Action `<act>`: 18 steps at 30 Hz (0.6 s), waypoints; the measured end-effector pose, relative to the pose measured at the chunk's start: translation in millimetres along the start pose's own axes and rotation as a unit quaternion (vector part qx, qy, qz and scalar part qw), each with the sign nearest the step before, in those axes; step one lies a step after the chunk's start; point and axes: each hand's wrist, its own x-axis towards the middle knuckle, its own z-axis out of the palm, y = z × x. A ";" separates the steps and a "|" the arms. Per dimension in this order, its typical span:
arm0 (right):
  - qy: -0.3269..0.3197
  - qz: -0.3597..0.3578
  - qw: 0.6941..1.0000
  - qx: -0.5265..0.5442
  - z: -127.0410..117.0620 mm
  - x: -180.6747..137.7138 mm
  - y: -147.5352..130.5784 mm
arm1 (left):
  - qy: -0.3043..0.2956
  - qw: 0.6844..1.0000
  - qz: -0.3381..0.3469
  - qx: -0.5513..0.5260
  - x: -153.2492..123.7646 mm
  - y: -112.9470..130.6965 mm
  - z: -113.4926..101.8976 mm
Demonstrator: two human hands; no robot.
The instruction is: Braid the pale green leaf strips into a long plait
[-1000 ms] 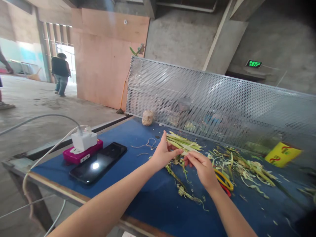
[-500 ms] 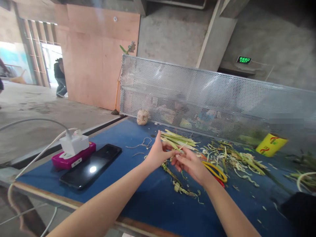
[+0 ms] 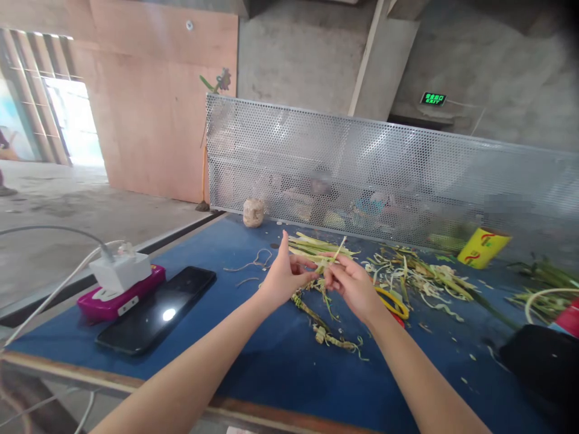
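Observation:
Over a blue table, my left hand and my right hand meet at their fingertips. Both pinch a thin pale green leaf strip that rises between them. Just behind the hands lies a bundle of green leaf strips. Below them a woven strand of leaf trails across the table toward me. Yellow-handled scissors lie right of my right hand, partly hidden by it.
A black phone and a pink box with a white charger sit at the left. Leaf scraps spread to the right near a yellow packet. A perforated metal screen stands behind; a black object is at the right.
The camera has swung right, shifting everything left in view. My hands have lifted slightly and a thin strip now rises between the fingertips. The person by the doorway is out of view.

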 end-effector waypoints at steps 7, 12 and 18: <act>-0.044 0.040 0.998 0.015 2.7 -1.6 -3.8 | 0.007 1.000 -0.015 -0.015 -6.4 1.4 7.5; -0.035 0.025 0.999 -0.001 9.4 -3.1 -5.9 | -0.022 0.993 0.022 -0.113 -7.6 3.2 11.5; -0.049 0.022 0.998 0.017 11.8 -4.9 -3.9 | -0.047 0.984 0.014 -0.174 -2.9 0.5 10.4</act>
